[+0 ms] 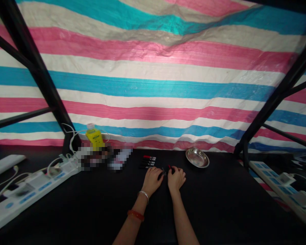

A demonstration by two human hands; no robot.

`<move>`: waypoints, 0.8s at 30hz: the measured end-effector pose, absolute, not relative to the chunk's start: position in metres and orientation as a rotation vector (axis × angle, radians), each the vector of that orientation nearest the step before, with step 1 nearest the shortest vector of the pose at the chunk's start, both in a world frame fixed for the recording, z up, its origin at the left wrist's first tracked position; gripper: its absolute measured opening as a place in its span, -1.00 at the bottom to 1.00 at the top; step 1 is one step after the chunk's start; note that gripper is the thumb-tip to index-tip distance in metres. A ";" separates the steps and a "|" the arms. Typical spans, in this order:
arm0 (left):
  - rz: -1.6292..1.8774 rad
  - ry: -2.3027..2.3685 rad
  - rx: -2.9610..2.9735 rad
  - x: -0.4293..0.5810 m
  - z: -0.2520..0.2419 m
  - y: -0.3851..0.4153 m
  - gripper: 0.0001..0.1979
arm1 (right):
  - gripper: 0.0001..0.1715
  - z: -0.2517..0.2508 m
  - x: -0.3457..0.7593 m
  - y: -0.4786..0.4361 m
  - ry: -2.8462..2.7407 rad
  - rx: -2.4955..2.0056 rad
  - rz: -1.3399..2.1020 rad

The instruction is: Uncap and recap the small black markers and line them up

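My left hand (153, 180), with a silver bangle and a red bracelet on its wrist, rests low over the black table. Its fingers are closed on a small dark piece (163, 170), whose kind I cannot make out. Close beside it, my right hand (177, 179) has its fingers curled round a small red-and-black piece (169, 167), mostly hidden by the fingers. Just beyond my left hand lie several slim black sticks with silvery ends (148, 163), lighter-like in shape, in a row. A red one (148, 157) lies at the far end of that row.
A round shiny metal dish (197, 158) stands at the back right. At the back left are a yellow bottle (95, 139) and blurred-out items. White power strips with plugs and cables (38, 190) line the left; another strip (277, 187) is at right. Black frame posts flank a striped sheet (153, 88).
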State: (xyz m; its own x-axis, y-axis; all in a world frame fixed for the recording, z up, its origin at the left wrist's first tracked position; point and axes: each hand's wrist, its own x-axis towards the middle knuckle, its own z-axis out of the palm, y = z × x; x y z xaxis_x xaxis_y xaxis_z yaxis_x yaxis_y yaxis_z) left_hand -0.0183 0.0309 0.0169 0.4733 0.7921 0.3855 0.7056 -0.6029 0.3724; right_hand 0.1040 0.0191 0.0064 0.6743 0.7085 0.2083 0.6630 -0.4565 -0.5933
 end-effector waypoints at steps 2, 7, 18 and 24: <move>0.796 1.291 2.562 -0.019 0.017 0.031 -0.84 | -0.72 0.005 0.104 0.019 -1.049 -2.220 0.084; 0.812 1.273 2.554 -0.019 0.014 0.033 -0.82 | -0.76 0.003 0.105 0.019 -1.050 -2.198 0.067; 1.016 1.195 2.407 -0.019 0.001 0.038 -0.76 | -0.79 -0.002 0.107 0.021 -1.014 -2.119 0.028; 1.220 1.156 2.277 -0.021 -0.008 0.042 -0.76 | -0.68 0.001 0.101 0.023 -0.987 -1.801 0.050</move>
